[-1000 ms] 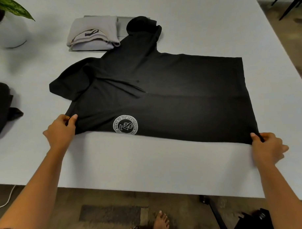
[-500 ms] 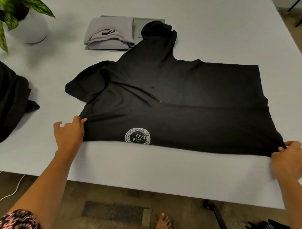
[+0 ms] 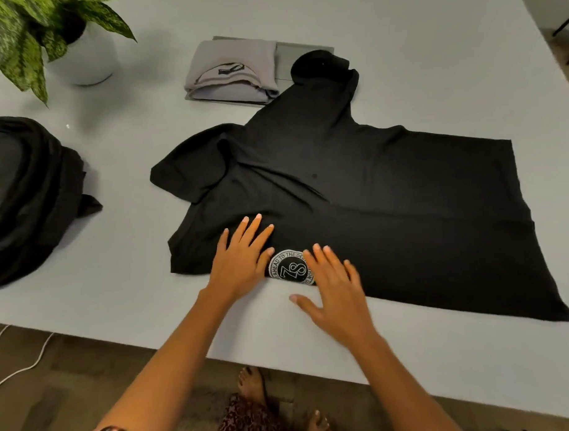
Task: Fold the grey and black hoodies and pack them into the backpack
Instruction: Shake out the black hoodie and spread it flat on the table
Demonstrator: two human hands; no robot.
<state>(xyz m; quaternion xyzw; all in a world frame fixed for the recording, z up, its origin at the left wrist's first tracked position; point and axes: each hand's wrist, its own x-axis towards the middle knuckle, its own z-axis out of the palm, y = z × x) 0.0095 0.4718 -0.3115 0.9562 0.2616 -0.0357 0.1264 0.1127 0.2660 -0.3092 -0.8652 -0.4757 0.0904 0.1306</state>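
Two hands are on the black hoodie (image 3: pixel 389 211), which lies spread flat along the near edge of the desk (image 3: pixel 432 49). One part of it sticks out toward the far edge and another bunches toward the left edge. It looks partly folded, with the round white logo patch (image 3: pixel 291 267) sitting right at the near fold.

The left hand (image 3: pixel 243 262) lies flat on the fabric just left of the patch, fingers straight and spread. The right hand (image 3: pixel 337 287) is just right of it, fingertips over the patch's rim and thumb out over bare desk. The grip on both is wide, nothing held. Can't tell if the right one actually presses down, it's a bit blurry.

The grey hoodie (image 3: pixel 229 72) is folded and sits on a thin grey slab (image 3: pixel 303 58) toward the far edge, just beside the black one. A black backpack (image 3: pixel 27 198) lies at the left edge. A leafy potted plant (image 3: pixel 28 30) stands at the far left corner.
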